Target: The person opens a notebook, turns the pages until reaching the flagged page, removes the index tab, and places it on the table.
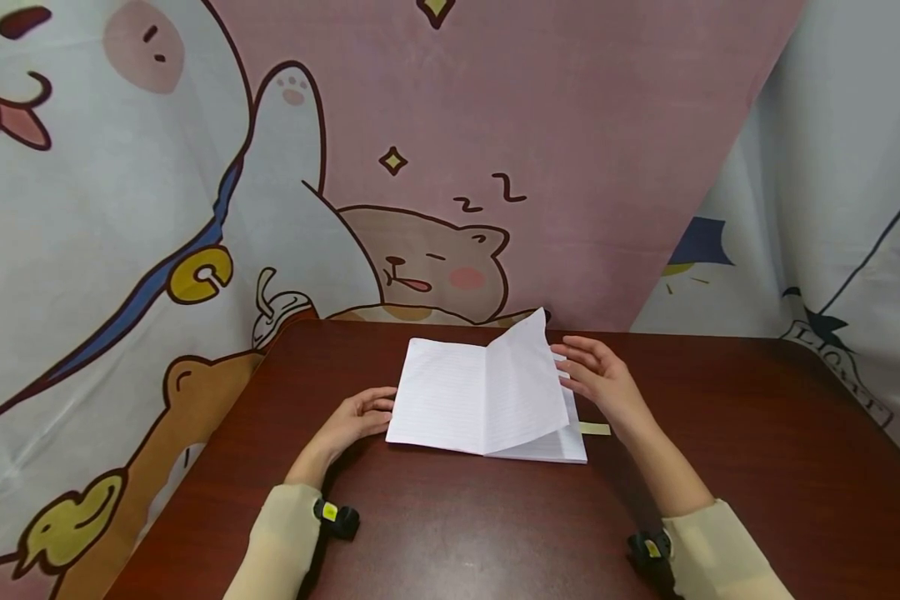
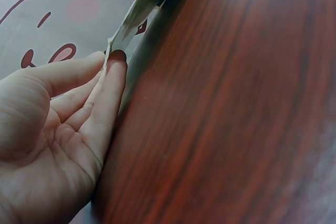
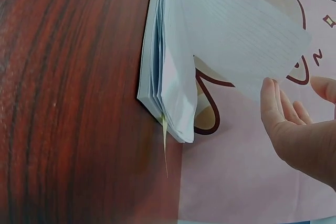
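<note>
An open notebook (image 1: 442,396) with lined white pages lies on the dark red-brown table. One right-hand page (image 1: 528,375) stands lifted at a slant, its top corner pointing up. My left hand (image 1: 352,425) holds the notebook's left edge; in the left wrist view the thumb (image 2: 79,72) is on one side and fingers are on the other. At the lifted page's outer edge is my right hand (image 1: 607,387). Its fingertips touch that page in the right wrist view, with the thumb (image 3: 324,87) apart from the fingers. A pale yellow strip (image 1: 595,428) sticks out between the right-hand pages.
The wood-grain table (image 1: 450,533) extends around the notebook on all sides. Behind it hangs a pink and white cartoon cloth (image 1: 585,150), with another white cloth (image 1: 855,167) at the right. Small black cameras (image 1: 337,518) sit on both wrists, by the cream sleeves.
</note>
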Available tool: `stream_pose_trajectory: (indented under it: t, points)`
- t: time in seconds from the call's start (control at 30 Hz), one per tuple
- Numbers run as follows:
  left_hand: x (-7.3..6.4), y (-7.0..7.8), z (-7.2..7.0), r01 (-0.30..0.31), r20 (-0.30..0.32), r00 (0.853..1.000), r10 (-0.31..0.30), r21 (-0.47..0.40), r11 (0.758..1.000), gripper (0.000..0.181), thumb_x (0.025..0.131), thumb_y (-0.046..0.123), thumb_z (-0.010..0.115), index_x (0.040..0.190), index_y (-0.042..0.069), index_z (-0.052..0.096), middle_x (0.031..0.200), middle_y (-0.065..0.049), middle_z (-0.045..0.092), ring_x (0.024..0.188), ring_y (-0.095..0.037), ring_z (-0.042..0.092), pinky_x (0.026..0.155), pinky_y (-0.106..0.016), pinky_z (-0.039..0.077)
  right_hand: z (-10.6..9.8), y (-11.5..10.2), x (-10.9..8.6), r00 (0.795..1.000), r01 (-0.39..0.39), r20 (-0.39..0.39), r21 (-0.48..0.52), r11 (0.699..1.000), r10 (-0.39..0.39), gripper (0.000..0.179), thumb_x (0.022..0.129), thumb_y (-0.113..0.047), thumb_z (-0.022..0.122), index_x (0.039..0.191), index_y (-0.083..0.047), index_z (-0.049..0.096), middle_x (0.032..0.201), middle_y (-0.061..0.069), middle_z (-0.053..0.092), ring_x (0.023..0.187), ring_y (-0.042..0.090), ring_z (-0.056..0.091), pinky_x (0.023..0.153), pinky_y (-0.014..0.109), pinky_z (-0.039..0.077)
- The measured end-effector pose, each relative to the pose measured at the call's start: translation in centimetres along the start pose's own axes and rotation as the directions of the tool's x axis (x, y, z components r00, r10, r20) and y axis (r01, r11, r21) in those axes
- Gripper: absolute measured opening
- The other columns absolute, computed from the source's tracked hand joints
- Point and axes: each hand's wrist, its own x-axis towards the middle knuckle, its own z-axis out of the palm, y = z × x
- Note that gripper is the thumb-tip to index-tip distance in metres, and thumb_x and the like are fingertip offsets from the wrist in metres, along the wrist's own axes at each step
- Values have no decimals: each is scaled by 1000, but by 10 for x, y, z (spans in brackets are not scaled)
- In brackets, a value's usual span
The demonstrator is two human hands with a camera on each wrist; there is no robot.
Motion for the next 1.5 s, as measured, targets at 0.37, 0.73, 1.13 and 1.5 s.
stream_pose_trajectory:
  t: [0.37, 0.73, 1.13, 1.5]
  points:
    - [-1, 1, 1, 5, -8, 1000, -5, 7, 1000, 50, 99, 3, 56, 147, 0, 43, 135, -27, 54, 104, -8, 64, 90, -24, 56, 8, -5, -1, 1000, -21, 7, 6, 1000, 21, 49, 103, -19, 55, 144, 1, 37, 147, 30, 46, 106, 2, 65, 90, 23, 57]
    - [-1, 1, 0, 11, -14, 1000, -11, 10, 1000, 50, 100, 2, 56, 148, 0, 43, 135, -27, 54, 104, -8, 64, 91, -23, 56, 16, -5, 1, 999, 7, 32, 19, 1000, -7, 49, 104, -15, 52, 145, 6, 35, 147, 35, 43, 104, 2, 65, 92, 29, 57]
    - [-1, 0, 0, -4, 0, 1000, 4, 6, 1000, 51, 100, 4, 57, 148, 0, 42, 135, -27, 54, 106, -9, 64, 92, -24, 56, 26, -8, 1, 999, 15, 51, 40, 999, -17, 48, 103, -11, 53, 143, 8, 36, 146, 36, 42, 103, 2, 65, 90, 25, 57]
    - [0, -1, -2, -17, 10, 1000, 17, 4, 1000, 51, 100, 6, 57, 148, -1, 41, 136, -28, 53, 107, -9, 64, 92, -25, 56, 37, -5, 4, 997, 32, 65, 41, 999, -34, 45, 102, -4, 51, 143, 9, 36, 144, 37, 44, 101, 1, 65, 94, 33, 57]
